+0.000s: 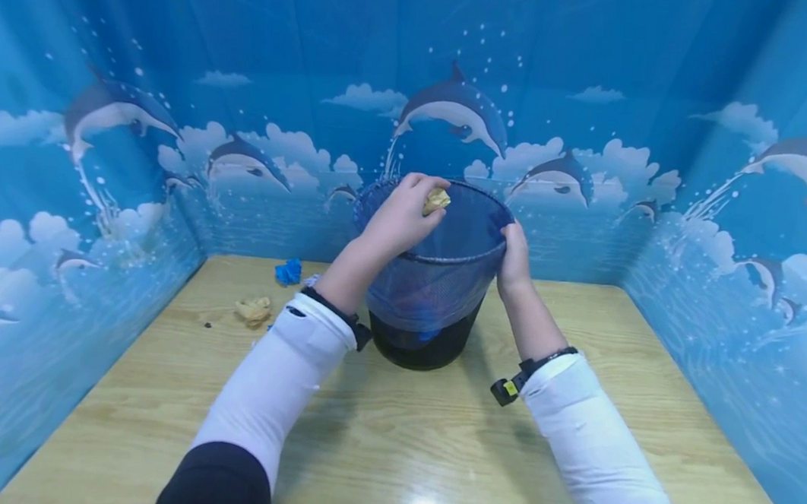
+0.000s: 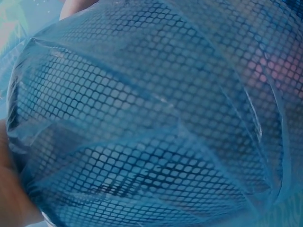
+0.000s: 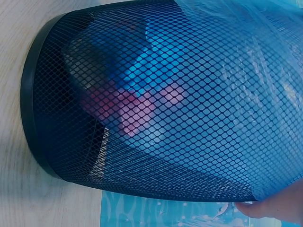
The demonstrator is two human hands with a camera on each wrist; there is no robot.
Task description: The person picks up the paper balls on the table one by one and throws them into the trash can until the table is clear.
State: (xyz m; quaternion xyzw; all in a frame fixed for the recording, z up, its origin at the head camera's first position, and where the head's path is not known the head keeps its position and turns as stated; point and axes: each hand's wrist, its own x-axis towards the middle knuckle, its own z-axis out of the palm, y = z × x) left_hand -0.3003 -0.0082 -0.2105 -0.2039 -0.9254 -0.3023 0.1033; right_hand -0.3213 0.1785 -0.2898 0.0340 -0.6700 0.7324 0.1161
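In the head view a black mesh wastebasket [image 1: 419,348] stands upright on the table, lined with a translucent blue plastic bag [image 1: 408,290] folded over its rim. Over the opening, at the left of the rim, my left hand [image 1: 402,214] pinches a crumpled yellow paper ball [image 1: 436,200] between thumb and fingers. My right hand [image 1: 515,258] grips the right side of the rim, thumb outside, over the bag. Through the mesh in the right wrist view, pink crumpled paper [image 3: 137,113] and bright blue crumpled paper [image 3: 156,61] show inside. Bag and mesh fill most of the left wrist view.
Left of the wastebasket lie a blue crumpled paper [image 1: 288,272], a yellowish one [image 1: 253,311] and a whitish one [image 1: 311,280] partly behind my left arm. A small dark speck [image 1: 208,325] is nearby. Dolphin-printed curtains [image 1: 300,125] enclose the wooden table [image 1: 393,449] on three sides.
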